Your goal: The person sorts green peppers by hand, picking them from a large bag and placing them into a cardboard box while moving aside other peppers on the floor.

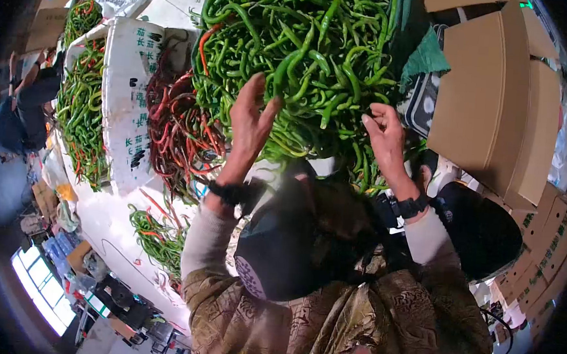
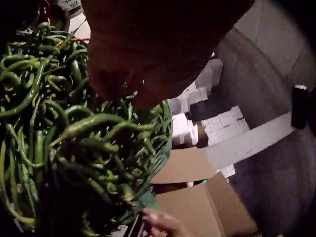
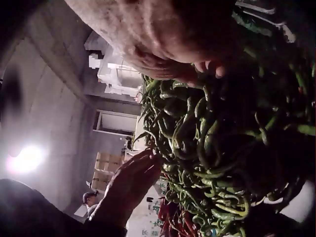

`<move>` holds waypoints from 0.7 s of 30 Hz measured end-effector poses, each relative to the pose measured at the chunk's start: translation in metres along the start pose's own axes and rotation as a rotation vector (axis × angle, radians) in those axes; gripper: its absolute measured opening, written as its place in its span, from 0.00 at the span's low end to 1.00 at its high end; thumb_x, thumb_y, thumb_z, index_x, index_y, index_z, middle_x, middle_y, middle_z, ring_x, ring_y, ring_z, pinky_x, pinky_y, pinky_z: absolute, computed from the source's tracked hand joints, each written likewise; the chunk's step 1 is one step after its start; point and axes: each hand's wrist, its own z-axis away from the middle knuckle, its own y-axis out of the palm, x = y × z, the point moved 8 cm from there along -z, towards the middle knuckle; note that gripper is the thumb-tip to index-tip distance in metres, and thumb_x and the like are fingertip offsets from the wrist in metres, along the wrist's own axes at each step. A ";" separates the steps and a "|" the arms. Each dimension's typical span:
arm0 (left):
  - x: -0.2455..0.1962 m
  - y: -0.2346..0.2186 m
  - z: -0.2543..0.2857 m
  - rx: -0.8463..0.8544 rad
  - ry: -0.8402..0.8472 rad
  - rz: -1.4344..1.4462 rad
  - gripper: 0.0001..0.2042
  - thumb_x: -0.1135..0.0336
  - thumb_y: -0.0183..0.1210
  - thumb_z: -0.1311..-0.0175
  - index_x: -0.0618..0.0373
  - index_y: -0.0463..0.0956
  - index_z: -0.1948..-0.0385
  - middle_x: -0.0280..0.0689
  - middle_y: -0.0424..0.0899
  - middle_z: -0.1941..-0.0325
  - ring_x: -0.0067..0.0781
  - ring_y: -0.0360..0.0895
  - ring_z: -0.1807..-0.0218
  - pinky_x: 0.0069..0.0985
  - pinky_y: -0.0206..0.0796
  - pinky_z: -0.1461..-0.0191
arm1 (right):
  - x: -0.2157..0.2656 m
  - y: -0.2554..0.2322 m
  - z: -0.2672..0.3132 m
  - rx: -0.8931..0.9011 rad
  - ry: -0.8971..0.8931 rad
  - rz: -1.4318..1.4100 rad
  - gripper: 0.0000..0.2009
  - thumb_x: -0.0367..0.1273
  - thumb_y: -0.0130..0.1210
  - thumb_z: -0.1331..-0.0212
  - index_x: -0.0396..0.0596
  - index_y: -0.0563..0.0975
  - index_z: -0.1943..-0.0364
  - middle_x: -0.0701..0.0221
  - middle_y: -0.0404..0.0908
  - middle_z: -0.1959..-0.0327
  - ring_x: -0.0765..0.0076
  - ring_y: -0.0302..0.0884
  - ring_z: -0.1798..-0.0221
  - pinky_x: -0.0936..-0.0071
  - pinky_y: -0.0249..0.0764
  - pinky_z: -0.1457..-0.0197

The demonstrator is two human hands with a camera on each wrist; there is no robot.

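Long green chili peppers [image 1: 304,55] are heaped in a large green-lined container [image 1: 412,29] in front of me. Over the heap's near left side, my left hand [image 1: 251,120] has its fingers extended and the thumb held apart; nothing shows in its grasp. My right hand [image 1: 386,141] is over the near right side, fingers loosely bent, with no pepper visible between thumb and fingers. The left wrist view shows the left hand [image 2: 143,59] dark and close above the peppers [image 2: 89,126]. In the right wrist view, the right hand's fingertips [image 3: 210,66] overlap the heap's edge.
Red chilies [image 1: 177,118] lie left of the heap, beside a printed white sack [image 1: 129,102]. Another row of green peppers [image 1: 83,106] runs beyond it, with a person [image 1: 25,109] at the far left. Open cardboard boxes [image 1: 476,98] stand at the right.
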 end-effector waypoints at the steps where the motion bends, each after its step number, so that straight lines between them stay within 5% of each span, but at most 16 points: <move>1: -0.002 0.009 -0.008 -0.050 0.146 -0.105 0.26 0.67 0.63 0.45 0.65 0.69 0.44 0.50 0.78 0.50 0.43 0.77 0.50 0.33 0.69 0.45 | 0.008 -0.003 -0.003 -0.024 -0.043 0.095 0.18 0.30 0.63 0.48 0.44 0.74 0.53 0.62 0.78 0.60 0.63 0.77 0.60 0.66 0.73 0.55; 5: -0.009 0.040 -0.036 -0.057 0.228 -0.231 0.24 0.63 0.64 0.47 0.62 0.72 0.48 0.49 0.78 0.57 0.47 0.76 0.56 0.37 0.68 0.51 | 0.013 0.003 -0.014 -0.007 -0.121 0.192 0.21 0.31 0.64 0.50 0.44 0.72 0.51 0.59 0.74 0.54 0.56 0.75 0.55 0.59 0.71 0.53; 8: 0.001 0.041 -0.045 0.031 0.037 -0.316 0.19 0.64 0.63 0.50 0.57 0.75 0.55 0.44 0.74 0.66 0.43 0.73 0.61 0.35 0.67 0.56 | 0.004 0.006 -0.021 -0.001 -0.073 0.157 0.22 0.30 0.64 0.51 0.45 0.71 0.50 0.59 0.73 0.54 0.55 0.74 0.54 0.59 0.70 0.51; 9: -0.005 0.031 -0.044 -0.014 0.145 -0.293 0.17 0.67 0.62 0.49 0.60 0.74 0.56 0.41 0.74 0.67 0.39 0.73 0.62 0.34 0.67 0.57 | -0.003 0.004 -0.021 -0.004 -0.062 0.154 0.22 0.30 0.64 0.51 0.45 0.71 0.50 0.59 0.73 0.54 0.55 0.74 0.54 0.59 0.70 0.51; 13: 0.012 -0.011 -0.031 -0.154 -0.211 0.341 0.14 0.71 0.58 0.45 0.61 0.71 0.56 0.34 0.74 0.66 0.25 0.71 0.67 0.21 0.66 0.63 | -0.001 -0.012 -0.020 -0.036 -0.116 0.192 0.24 0.26 0.63 0.54 0.45 0.71 0.49 0.60 0.71 0.51 0.52 0.71 0.50 0.58 0.68 0.47; 15: -0.015 -0.022 -0.018 -0.168 -0.251 0.403 0.14 0.71 0.57 0.41 0.60 0.70 0.54 0.33 0.76 0.62 0.21 0.71 0.68 0.18 0.65 0.64 | 0.030 -0.013 -0.020 -0.087 -0.431 0.451 0.28 0.24 0.64 0.57 0.45 0.71 0.46 0.61 0.69 0.46 0.52 0.66 0.44 0.58 0.64 0.42; 21: -0.033 -0.032 0.005 -0.037 -0.292 0.233 0.10 0.69 0.55 0.40 0.60 0.73 0.58 0.29 0.76 0.69 0.19 0.71 0.68 0.17 0.64 0.65 | 0.033 0.021 -0.045 0.069 -0.552 0.652 0.30 0.29 0.65 0.64 0.45 0.72 0.48 0.65 0.69 0.43 0.55 0.61 0.38 0.54 0.56 0.39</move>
